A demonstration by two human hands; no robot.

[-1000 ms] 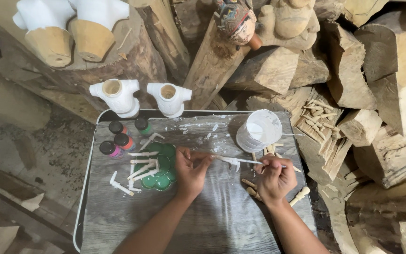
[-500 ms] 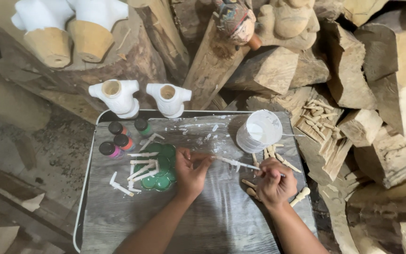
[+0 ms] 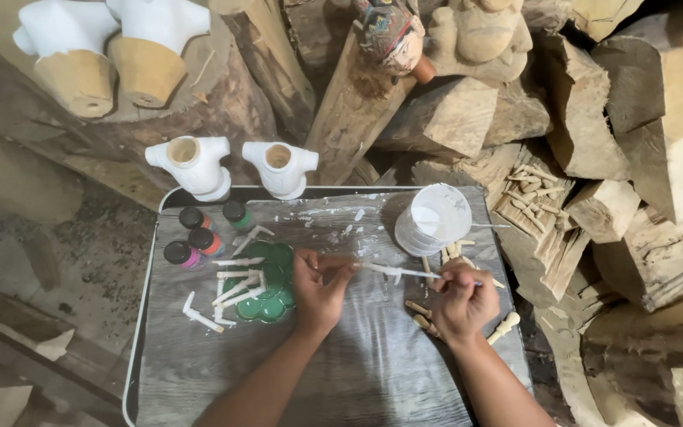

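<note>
At the centre of the frame the left hand [image 3: 318,289] has its grip closed on one end of a thin white-painted wooden stick [image 3: 385,270]; the right hand [image 3: 462,299] pinches a slim brush [image 3: 480,282] against the stick's other end. Both hover over the grey desk [image 3: 357,372]. Just above sits a white paint cup [image 3: 434,219], left a green palette [image 3: 270,281] with white sticks [image 3: 235,286], paint bottles [image 3: 199,237] beyond

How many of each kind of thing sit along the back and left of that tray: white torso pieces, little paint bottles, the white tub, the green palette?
White torso pieces at the tray's back edge: 2
Small paint bottles with dark caps: 4
White tub: 1
Green palette: 1
Total: 8
</note>
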